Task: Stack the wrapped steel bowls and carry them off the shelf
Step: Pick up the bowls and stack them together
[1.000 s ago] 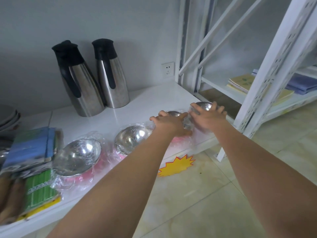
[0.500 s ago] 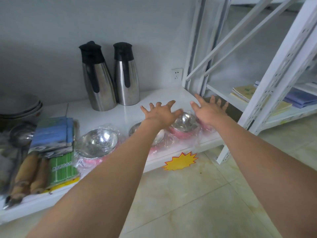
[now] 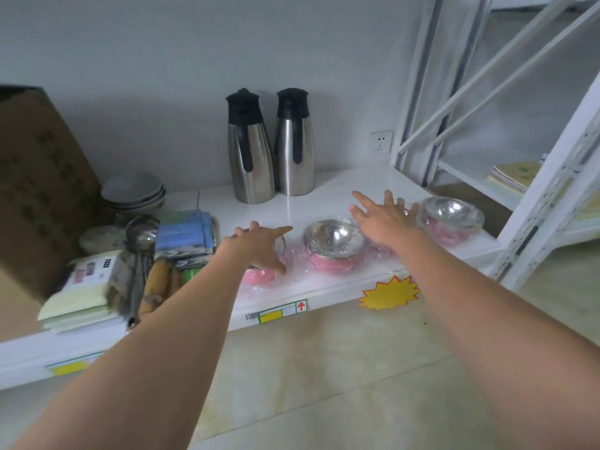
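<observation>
Our hands had spread apart versus half a second earlier. Left hand (image 3: pixel 263 243) open, covering the left bowl (image 3: pixel 259 276); right hand (image 3: pixel 384 219) open, gripping nothing, between middle bowl (image 3: pixel 334 238) and right bowl (image 3: pixel 451 214) on the shelf (image 3: pixel 341 196).

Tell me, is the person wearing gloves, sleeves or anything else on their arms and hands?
No. Both arms are bare as far as the picture shows, with no sleeve in view. The left hand and the right hand wear no gloves, and no watch, bracelet or ring shows on either. The fingers are slightly blurred.
</observation>
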